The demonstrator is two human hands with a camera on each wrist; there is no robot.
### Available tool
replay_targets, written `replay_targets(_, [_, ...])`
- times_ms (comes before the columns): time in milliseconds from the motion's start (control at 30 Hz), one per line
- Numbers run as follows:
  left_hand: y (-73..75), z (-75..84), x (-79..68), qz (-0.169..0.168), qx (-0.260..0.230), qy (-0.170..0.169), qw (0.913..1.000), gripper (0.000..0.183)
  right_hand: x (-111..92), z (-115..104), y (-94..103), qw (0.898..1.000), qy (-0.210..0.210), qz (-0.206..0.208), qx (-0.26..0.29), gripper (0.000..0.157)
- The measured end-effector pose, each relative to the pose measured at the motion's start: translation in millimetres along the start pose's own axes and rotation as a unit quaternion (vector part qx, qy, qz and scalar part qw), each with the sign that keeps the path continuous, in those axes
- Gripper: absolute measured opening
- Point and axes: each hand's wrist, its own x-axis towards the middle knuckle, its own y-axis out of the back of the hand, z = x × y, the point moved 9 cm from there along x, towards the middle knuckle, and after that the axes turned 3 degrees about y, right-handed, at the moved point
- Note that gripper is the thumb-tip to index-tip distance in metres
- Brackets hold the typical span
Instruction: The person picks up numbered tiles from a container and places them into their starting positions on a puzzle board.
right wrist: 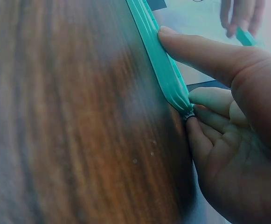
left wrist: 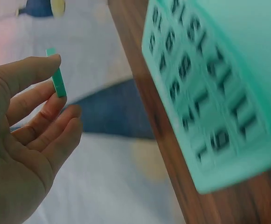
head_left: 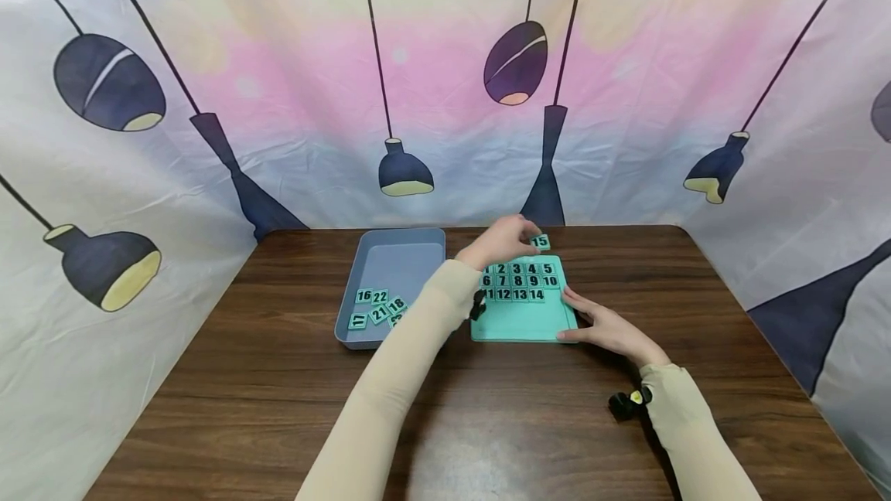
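My left hand [head_left: 504,242] is raised over the far edge of the turquoise number board [head_left: 522,323]. Between thumb and fingertips it pinches a small tile marked 15 [head_left: 541,241], seen edge-on as a thin green tile [left wrist: 58,77] in the left wrist view. The board carries rows of number tiles [head_left: 517,281] up to 14, with a bare strip along its near side. My right hand [head_left: 609,329] rests at the board's right side, thumb at the near corner and fingertips touching the rim [right wrist: 154,51], fingers spread.
Left of the board stands a grey-blue tray [head_left: 400,242]. Several loose tiles [head_left: 379,312] lie in it, among them 16, 17, 21 and 22; my left sleeve hides part of it. The wooden table [head_left: 278,377] ends at a patterned curtain [head_left: 452,99].
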Motion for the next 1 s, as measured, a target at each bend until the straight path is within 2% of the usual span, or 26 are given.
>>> replay_targets(167, [-25.3,17.3,4.5,-0.024,0.023,-0.012,0.9994,0.042,1,2,-1.5,1.0,-0.005,-0.005,0.005,0.094])
replay_targets(500, [-68.2,17.6,4.4,-0.07,0.084,-0.016,0.9939,0.039,1,4,-0.7,1.0,-0.009,-0.003,-0.005,0.098])
replay_targets(800, [-92.0,11.1,4.5,-0.088,0.136,-0.02,0.9867,0.04,2,3,-1.5,1.0,-0.003,0.003,0.005,0.103])
replay_targets(1000, [-98.3,5.7,6.7,-0.089,0.133,-0.014,0.987,0.038,1,1,-0.1,1.0,-0.005,0.0,0.007,0.104])
